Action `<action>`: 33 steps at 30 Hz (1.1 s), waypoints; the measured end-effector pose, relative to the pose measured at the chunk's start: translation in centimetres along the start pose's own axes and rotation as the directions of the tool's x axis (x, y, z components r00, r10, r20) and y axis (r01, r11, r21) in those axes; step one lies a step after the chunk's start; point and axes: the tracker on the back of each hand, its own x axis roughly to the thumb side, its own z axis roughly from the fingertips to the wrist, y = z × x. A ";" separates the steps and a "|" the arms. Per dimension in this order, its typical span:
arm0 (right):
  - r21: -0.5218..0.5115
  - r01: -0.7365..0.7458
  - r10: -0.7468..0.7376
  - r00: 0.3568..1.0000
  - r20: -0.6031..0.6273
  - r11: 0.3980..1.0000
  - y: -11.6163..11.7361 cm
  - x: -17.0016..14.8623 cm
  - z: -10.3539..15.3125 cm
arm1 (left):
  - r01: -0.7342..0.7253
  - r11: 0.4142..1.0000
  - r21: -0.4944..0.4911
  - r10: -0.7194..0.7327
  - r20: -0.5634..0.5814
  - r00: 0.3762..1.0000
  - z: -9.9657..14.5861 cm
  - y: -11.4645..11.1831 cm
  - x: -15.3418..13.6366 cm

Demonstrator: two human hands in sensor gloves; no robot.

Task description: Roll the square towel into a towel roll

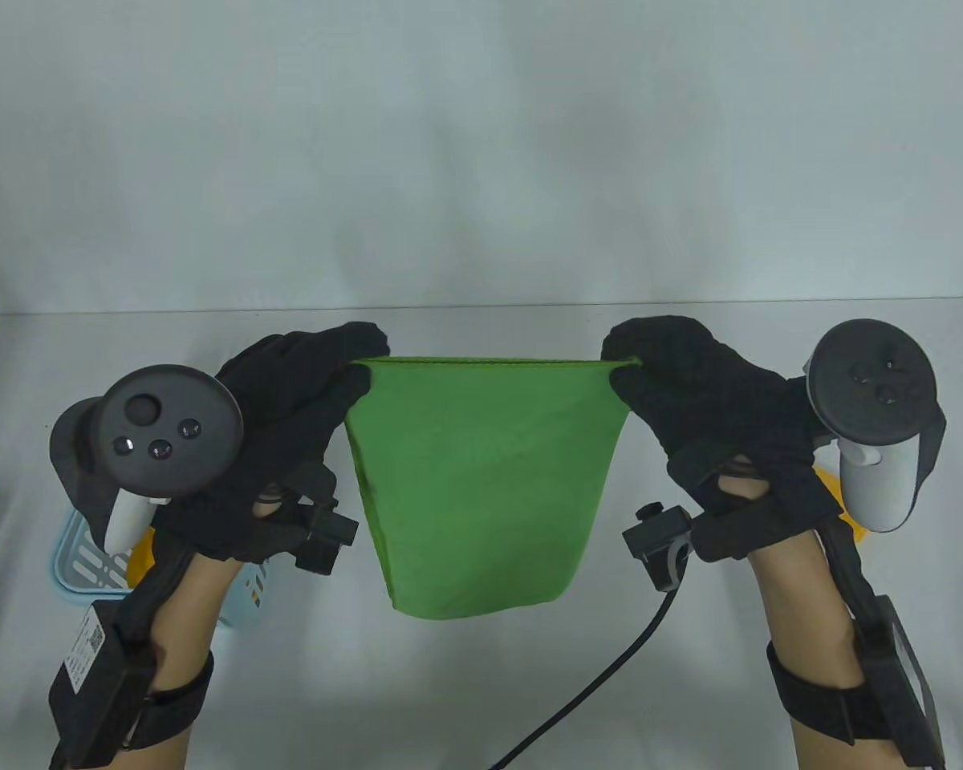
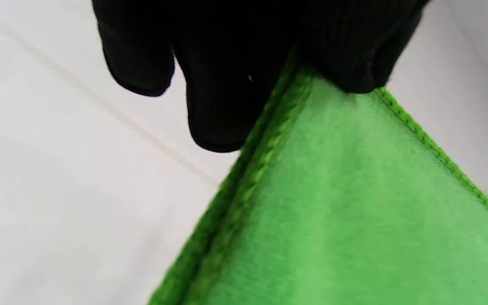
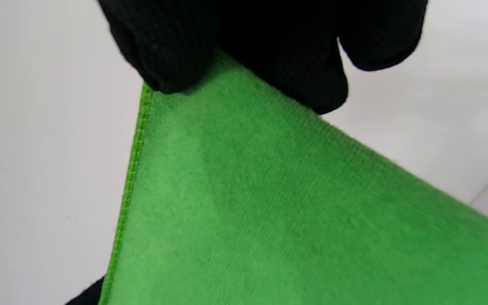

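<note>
left hand (image 1: 305, 385) pinching green towel (image 1: 477, 481) far-left corner | right hand (image 1: 690, 385) pinching far-right corner | towel hanging taut, probably for laying flat before rolling

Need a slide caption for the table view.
Both gloved hands, left hand and right hand, pinch the top corners of a green towel, holding it stretched and hanging above the table.
</note>
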 end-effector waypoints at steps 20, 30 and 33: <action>-0.169 -0.183 0.136 0.957 -0.256 0.968 1.1 -7.8 -10.7 | 0.180 0.947 -0.265 -0.244 -0.232 0.942 -10.0 -9.0 -4.2; 0.028 -0.234 0.227 0.898 -0.377 0.972 6.4 -18.9 -7.0 | 0.165 0.867 -0.470 -0.325 -0.282 0.903 -3.1 -18.5 -11.3; 0.102 -0.190 0.215 0.896 -0.389 0.976 7.5 -21.2 -4.6 | 0.146 0.851 -0.505 -0.315 -0.268 0.910 -0.5 -19.5 -12.4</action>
